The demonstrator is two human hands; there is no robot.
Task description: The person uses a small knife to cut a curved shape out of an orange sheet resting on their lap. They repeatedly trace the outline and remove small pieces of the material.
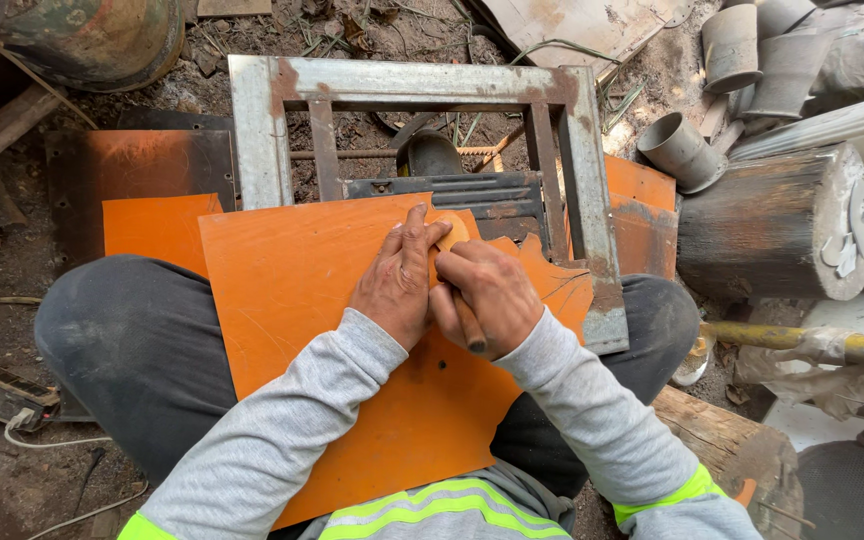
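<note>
Where fingers [422, 235] press: orange disc [452, 232] beneath.

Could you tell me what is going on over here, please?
A person sits low with a large orange sheet across their lap. The left hand presses a small round orange piece flat on the sheet, while the right hand grips a brown-handled tool against that piece. A rusty metal frame lies just ahead on the dirt.
</note>
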